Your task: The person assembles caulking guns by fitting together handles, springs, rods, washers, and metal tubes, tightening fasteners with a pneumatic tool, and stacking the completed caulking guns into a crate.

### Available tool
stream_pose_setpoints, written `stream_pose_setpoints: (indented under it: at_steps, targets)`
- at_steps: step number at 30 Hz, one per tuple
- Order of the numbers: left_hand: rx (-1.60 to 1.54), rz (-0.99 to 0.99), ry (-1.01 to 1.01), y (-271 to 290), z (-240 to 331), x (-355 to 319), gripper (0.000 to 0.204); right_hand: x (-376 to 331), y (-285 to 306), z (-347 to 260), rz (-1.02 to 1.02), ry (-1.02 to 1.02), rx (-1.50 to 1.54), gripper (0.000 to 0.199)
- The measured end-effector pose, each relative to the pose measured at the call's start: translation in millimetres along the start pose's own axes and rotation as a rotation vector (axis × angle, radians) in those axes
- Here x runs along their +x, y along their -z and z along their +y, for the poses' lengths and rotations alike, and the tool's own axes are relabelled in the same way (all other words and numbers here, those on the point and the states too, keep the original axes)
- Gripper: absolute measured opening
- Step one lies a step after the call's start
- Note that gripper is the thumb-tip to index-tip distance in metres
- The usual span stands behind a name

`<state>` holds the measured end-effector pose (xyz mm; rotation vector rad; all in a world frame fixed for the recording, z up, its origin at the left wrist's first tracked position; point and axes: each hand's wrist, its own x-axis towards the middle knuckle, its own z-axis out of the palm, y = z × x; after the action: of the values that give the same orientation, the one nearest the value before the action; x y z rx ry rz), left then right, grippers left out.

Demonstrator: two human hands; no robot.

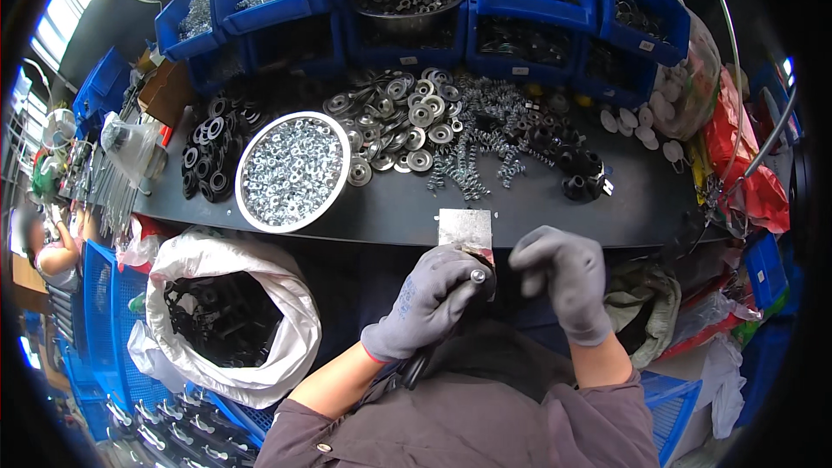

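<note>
My left hand (431,296), in a grey work glove, is closed around a black part. That part's round silver end (477,276) pokes up beside the thumb, and a black length of it (418,367) shows below the palm; the glove hides the rest. Off to the right, clear of the part, my right hand (562,282) wears the same kind of glove. Its fingers are curled in and smeared by motion, so anything inside them is hidden. Just beyond my left hand a small metal plate (465,227) sits at the bench's near edge.
On the dark bench (381,212) lie a white-rimmed bowl (242,199) of small metal pieces, black rings (208,143), metal discs (420,113), springs (464,165) and black cups (579,165). Blue bins (529,9) line the back. A white sack (299,303) of black parts stands at left.
</note>
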<state>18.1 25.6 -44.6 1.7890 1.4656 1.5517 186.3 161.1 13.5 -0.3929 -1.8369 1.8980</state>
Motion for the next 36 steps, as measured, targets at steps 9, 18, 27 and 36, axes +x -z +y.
stream_pose_setpoints:
  at_steps: [9, 18, 27, 36]
  targets:
    - [-0.046, 0.078, 0.007, -3, 4, 1, 0.012, 9, 10, 18, -0.127, 0.279, -0.227, 0.034]
    - [-0.019, -0.021, 0.058, 3, 2, -1, 0.015, 3, 1, 10, -0.023, -0.013, 0.07, 0.027]
    - [-0.107, 0.017, 0.12, 7, 16, -2, 0.026, 9, 12, 26, -0.023, 0.306, -0.06, 0.023]
    - [0.469, 0.201, 0.275, 46, -11, 28, 0.021, 9, 64, 98, 0.576, 0.346, -0.534, 0.032]
